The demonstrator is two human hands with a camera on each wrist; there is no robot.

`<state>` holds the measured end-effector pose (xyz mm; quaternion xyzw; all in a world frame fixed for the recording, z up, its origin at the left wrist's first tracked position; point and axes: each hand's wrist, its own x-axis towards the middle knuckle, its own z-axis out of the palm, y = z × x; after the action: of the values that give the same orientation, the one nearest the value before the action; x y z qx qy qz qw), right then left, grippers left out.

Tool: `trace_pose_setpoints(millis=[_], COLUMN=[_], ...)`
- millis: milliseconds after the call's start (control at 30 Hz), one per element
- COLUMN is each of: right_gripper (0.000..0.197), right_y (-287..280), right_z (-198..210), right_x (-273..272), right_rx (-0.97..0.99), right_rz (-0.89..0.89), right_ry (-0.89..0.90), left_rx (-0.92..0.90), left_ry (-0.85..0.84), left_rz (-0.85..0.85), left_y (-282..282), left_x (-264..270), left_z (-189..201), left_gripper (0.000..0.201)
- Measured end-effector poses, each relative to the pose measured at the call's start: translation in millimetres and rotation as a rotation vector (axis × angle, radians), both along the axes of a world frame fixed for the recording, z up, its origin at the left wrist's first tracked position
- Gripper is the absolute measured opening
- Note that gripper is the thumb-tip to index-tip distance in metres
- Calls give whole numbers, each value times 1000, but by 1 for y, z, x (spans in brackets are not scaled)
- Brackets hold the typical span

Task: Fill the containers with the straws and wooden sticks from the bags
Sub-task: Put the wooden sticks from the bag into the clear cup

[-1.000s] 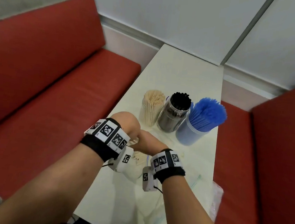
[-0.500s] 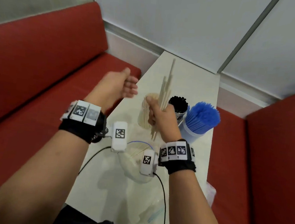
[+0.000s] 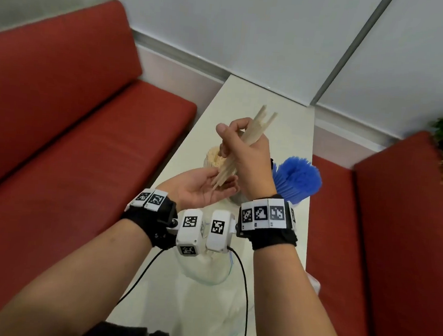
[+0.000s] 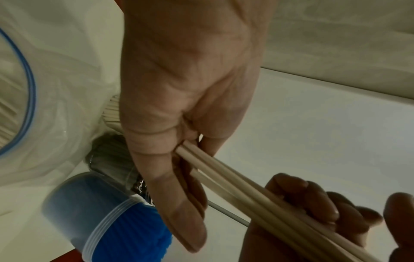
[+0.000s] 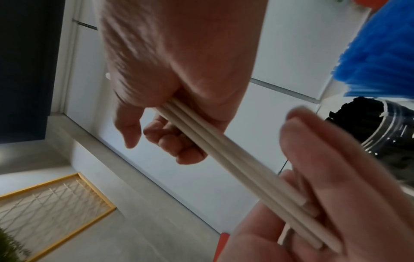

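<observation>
1. Since half a second ago, the left hand (image 3: 203, 186) has dropped from beside the sticks to beneath them and turned palm up; the right hand (image 3: 245, 156) has tilted its bundle from upright to slanted.
2. Right hand: fingers and thumb curl round the middle of the wooden sticks (image 3: 239, 148), gripping them above the table (image 3: 291, 136); the right wrist view shows the sticks (image 5: 226, 156) running out of the fist.
3. Left hand: open, fingers relaxed and cupped, the lower stick ends resting on its palm and fingers, as the right wrist view shows at the left hand (image 5: 325, 203).
4. In the left wrist view, the sticks (image 4: 235, 184) pass from the right hand (image 4: 186, 88) down to the left fingers (image 4: 313, 200).
5. Just below the hands stands the stick jar (image 3: 212, 156), packed with pale sticks, partly hidden by the hands.
6. Beside it, a clear jar (image 5: 385, 134) holds black straws; the head view hides most of it behind the right hand.
7. At the right of the row, a cup (image 4: 94, 218) bristles with blue straws (image 3: 297, 179).
8. Near the person, under the wrists, lies a clear bag (image 4: 44, 106) with a blue-lined mouth, pale sticks inside.
9. Red benches (image 3: 85, 130) flank the table.
</observation>
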<state>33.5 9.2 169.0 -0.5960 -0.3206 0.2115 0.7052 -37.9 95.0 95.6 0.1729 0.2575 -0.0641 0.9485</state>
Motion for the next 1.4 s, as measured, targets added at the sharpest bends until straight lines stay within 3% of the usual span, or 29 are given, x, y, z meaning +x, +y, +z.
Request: trace_pose_setpoints(millis=[200,333,433,633,733,867,967,1167,1300,1400], right_gripper=[33,44,48,32,22,18,17,17,16,19], right_y=[11,14,12,3,-1,5,16,41,51,63], right_z=[-10,-24,-36,-35,-24,-15,-17,-50,-74,-90], right_x=[6,9,17,41,61,83,97,104,106,105], right_rx=[9,-97,-239,-416,-615,-603,-539,-642,-703,-801], right_rz=[-3,-10,-21,161,218,150,-3,-105,-103,-59], right_ry=[89,81,11,-78,-167,-226,-285,-356,-383,-400], left_rx=[-27,74,117,349,381,466,677,860,1127,1443], left_ry=[-23,-8,31,130,150,205,203,29,113,181], left_rz=[30,-22,-66,-107,-92,-81,-303,-1106,-1347,-1497], left_y=[14,13,16,26,34,46,55,36,11,-3], left_x=[7,14,20,24,25,28,21,25,31,30], left_z=[-8,-13,-21,-49,-59,-65,-57,-42,-65,-85], left_gripper=[41,28,36,32,30,36,26,31,34,37])
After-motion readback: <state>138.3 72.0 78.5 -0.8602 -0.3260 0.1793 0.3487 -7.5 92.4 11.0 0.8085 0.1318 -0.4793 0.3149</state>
